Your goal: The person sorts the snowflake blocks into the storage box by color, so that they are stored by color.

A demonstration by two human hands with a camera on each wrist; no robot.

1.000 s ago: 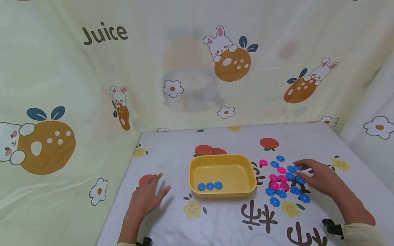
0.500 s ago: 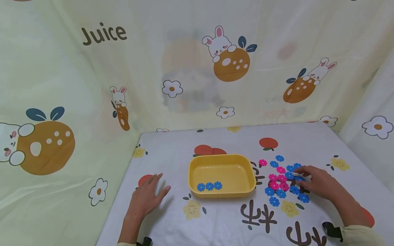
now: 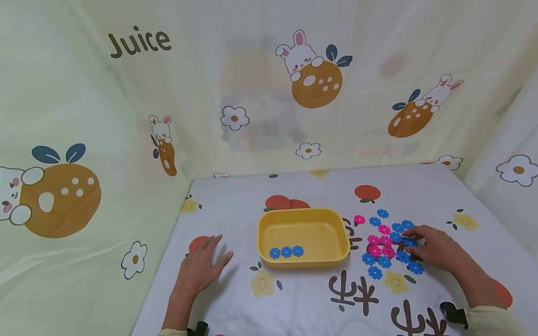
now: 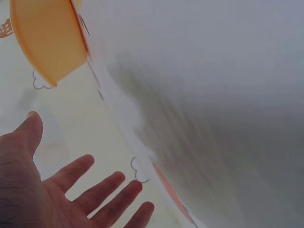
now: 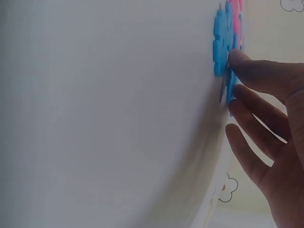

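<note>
On the counter [image 3: 235,298], spread with a cartoon-print cloth, a yellow tray [image 3: 303,261] sits in the middle with three blue flower pieces [image 3: 286,252] lined up on its floor. To its right lies a loose cluster of blue and pink flower pieces [image 3: 384,242], some touching or overlapping. The right hand [image 3: 437,247] rests at the cluster's far edge, its fingers [image 5: 251,71] lightly bent, the tips pressing on a blue flower piece [image 3: 409,242]; whether it is truly pinched I cannot tell, and nothing is lifted. The left hand [image 3: 199,268] lies flat on the cloth well left of the tray, fingers [image 4: 95,190] spread and holding nothing.

As I judge it, the pieces are thin and lie flat, so a fingertip could slide one along rather than raise it, nudging the neighbours out of place. Because blue and pink crowd together, a pink piece might come up with the blue. The cloth could also wrinkle under a dragging fingertip.
</note>
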